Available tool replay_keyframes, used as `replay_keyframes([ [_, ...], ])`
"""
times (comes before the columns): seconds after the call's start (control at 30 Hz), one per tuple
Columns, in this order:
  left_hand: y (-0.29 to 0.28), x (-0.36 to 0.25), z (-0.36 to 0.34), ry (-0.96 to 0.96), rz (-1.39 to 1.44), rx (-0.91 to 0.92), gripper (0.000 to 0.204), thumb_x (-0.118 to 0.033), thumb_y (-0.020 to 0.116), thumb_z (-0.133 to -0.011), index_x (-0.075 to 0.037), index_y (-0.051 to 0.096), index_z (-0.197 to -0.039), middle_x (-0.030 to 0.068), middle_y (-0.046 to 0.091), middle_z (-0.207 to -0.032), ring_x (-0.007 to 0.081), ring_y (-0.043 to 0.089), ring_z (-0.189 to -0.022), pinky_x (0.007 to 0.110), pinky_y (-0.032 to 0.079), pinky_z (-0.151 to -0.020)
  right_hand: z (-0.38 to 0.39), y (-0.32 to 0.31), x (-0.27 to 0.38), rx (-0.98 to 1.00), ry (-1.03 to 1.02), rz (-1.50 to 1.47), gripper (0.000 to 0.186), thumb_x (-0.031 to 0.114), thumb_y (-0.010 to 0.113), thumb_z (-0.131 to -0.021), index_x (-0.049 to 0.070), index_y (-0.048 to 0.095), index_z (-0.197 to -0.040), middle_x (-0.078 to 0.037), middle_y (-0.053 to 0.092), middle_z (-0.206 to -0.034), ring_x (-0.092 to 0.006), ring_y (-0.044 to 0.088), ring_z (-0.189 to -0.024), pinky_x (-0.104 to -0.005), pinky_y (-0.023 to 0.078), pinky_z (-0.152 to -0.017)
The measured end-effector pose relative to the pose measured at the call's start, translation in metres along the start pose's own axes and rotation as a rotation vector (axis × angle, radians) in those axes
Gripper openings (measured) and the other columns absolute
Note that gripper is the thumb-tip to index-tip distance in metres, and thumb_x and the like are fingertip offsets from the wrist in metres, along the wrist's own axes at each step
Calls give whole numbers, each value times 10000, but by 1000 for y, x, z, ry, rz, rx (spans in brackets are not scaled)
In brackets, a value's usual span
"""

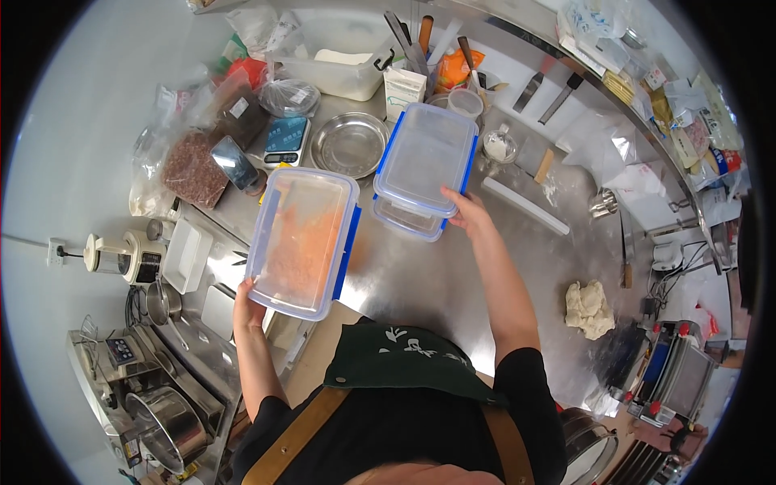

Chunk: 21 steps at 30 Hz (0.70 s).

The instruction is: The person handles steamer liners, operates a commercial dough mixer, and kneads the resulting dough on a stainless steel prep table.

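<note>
My left hand [249, 305] grips the near left corner of a lidded plastic food container [301, 242] with blue clips. Something orange and crumbly-looking shows through its lid. In my right hand [467, 212] is a second lidded container [427, 158], also see-through with blue clips, held at its near right corner. Its lid looks cloudy, and no contents can be made out. Both containers are raised over the steel worktop [436, 283], side by side with a gap between them. Most of my left fingers are hidden beneath the container.
Behind the containers are a round metal pan [349, 145], a kitchen scale [286, 141] and a white carton [404, 90]. A white rolling pin [525, 206] and a lump of dough [588, 310] lie to the right. Bagged ingredients [194, 174] and a phone [234, 164] stand left.
</note>
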<state>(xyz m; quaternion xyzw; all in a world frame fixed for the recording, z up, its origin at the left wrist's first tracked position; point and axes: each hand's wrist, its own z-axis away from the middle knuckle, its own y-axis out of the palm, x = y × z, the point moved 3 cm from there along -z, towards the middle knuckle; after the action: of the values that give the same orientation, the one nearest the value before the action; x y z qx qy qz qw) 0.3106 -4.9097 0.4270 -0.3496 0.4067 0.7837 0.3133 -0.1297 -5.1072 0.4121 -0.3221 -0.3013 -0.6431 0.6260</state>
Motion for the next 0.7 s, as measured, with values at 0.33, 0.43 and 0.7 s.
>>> replay_keyframes([
  [0.33,181,-90,-34,140,81,439,592,-369,610,-722,-2,444,-1155,137,507,-1125,259,475,-1058,374,376,-897,79,-38,-37,27,-146,-479,496,157,641,-716,-69,439,-1109,-178,551,-1006,-291,565,-898,-443,475,-737],
  [0.43,279,-115,-45,153,127,582,576,-383,605,-723,-39,445,-1157,122,507,-1119,245,480,-1047,400,398,-860,126,-71,-76,-49,-240,-540,429,116,663,-684,-61,505,-1042,-136,577,-956,-230,563,-896,-343,453,-778],
  [0.7,503,-135,-88,13,-135,692,799,-490,631,-652,-52,298,-1231,200,391,-1134,333,486,-964,389,478,-702,239,-124,-177,-434,-351,-451,316,104,650,-695,-27,567,-970,-58,587,-873,-134,536,-785,-267,409,-718],
])
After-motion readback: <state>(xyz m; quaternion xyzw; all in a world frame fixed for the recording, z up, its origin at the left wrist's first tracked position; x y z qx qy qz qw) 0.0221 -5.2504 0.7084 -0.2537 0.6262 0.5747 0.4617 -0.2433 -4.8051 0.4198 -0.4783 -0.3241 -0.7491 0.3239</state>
